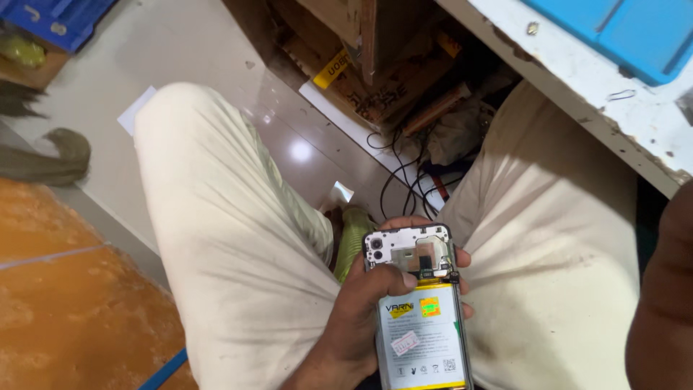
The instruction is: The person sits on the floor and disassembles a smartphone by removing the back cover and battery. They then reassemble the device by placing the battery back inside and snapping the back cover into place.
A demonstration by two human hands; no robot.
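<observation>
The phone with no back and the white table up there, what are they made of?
The phone in the left hand looks like plastic and metal: a dull grey frame, with a glossy label over the battery. The table is probably painted wood: its white coat is chipped at the edge and shows brown underneath.

Repair workshop: opened phone [419,310], tangled cables [404,180]

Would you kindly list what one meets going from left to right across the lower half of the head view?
Orange floor patch → left trouser leg → left hand → opened phone with its battery showing → right trouser leg → dark forearm at the right edge.
</observation>
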